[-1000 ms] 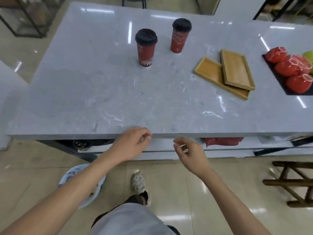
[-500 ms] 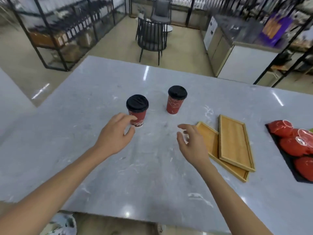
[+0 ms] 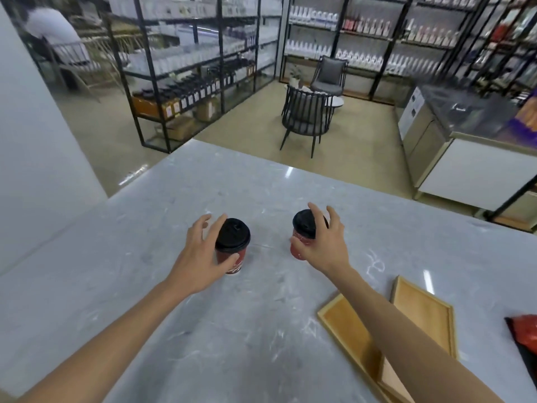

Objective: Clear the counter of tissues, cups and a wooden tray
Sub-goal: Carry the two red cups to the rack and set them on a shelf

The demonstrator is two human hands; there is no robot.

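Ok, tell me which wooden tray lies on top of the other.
The far-right wooden tray; its edge overlaps the lower tray that lies under the right forearm.

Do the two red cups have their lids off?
No, both the left cup and the right cup have black lids on top.
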